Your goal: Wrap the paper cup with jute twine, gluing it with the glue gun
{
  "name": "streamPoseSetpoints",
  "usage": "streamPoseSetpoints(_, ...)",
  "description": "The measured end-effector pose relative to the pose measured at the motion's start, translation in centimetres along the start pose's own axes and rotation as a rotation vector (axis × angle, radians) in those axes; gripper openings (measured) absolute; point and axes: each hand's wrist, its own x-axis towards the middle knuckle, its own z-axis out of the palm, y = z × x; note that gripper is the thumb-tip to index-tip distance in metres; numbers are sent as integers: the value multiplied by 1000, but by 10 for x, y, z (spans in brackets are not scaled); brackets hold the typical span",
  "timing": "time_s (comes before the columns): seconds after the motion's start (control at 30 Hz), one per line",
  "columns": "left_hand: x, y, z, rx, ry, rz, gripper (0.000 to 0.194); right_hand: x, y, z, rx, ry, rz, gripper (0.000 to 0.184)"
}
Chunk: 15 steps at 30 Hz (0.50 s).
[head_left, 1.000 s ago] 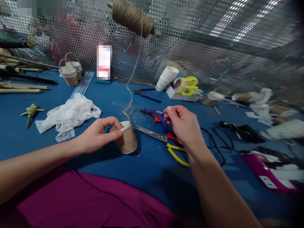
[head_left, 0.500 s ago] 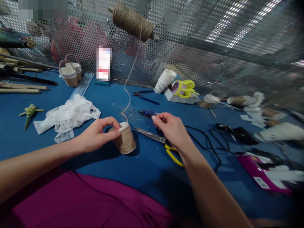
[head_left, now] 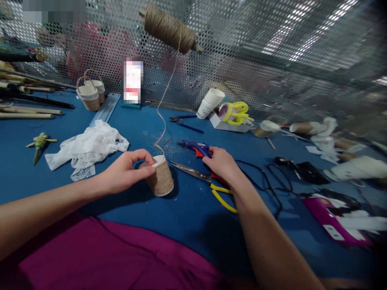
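Observation:
My left hand (head_left: pixel 130 171) pinches the rim of a paper cup (head_left: pixel 161 179) wrapped in brown twine. The cup leans a little on the blue table. From its rim a loose strand of twine (head_left: pixel 165 127) runs up to a large spool (head_left: pixel 169 29). My right hand (head_left: pixel 220 163) is closed around the handle of a blue glue gun (head_left: pixel 192 145) with a red trigger; the gun lies on the table, nozzle pointing left. Scissors (head_left: pixel 193 172) with yellow handles lie between the cup and my right forearm, partly beneath the hand.
White lace (head_left: pixel 87 147) is heaped at left, near a green plant-like piece (head_left: pixel 39 143). Pliers (head_left: pixel 189 124), stacked paper cups (head_left: pixel 211 102) and two small baskets (head_left: pixel 90 96) stand farther back. A black cord (head_left: pixel 263 173) and a magenta box (head_left: pixel 335 223) are at right.
My right hand has moved left and down from above the glue gun and closed on its handle. My left hand and the twine-wrapped cup have stayed put.

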Motion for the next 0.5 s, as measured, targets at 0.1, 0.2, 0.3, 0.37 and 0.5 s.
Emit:
streamPoseSetpoints(0.1, 0, -1, 0, 4, -1, 4, 18, 4, 4, 2, 36, 1, 29, 18)
streamPoseSetpoints(0.2, 0, -2, 0, -5, -7, 16, 17, 2, 3, 0, 111, 5, 56, 20)
streamPoseSetpoints(0.3, 0, -3, 0, 8, 16, 59, 15, -5, -4, -7, 238, -26, 86, 14)
streamPoseSetpoints(0.37, 1, -5, 0, 24, 52, 91, 14, -12, -11, -12, 353, -50, 96, 17)
streamPoseSetpoints(0.5, 2, -9, -1, 32, 65, 97, 14, -29, -28, -22, 570, -184, 85, 23)
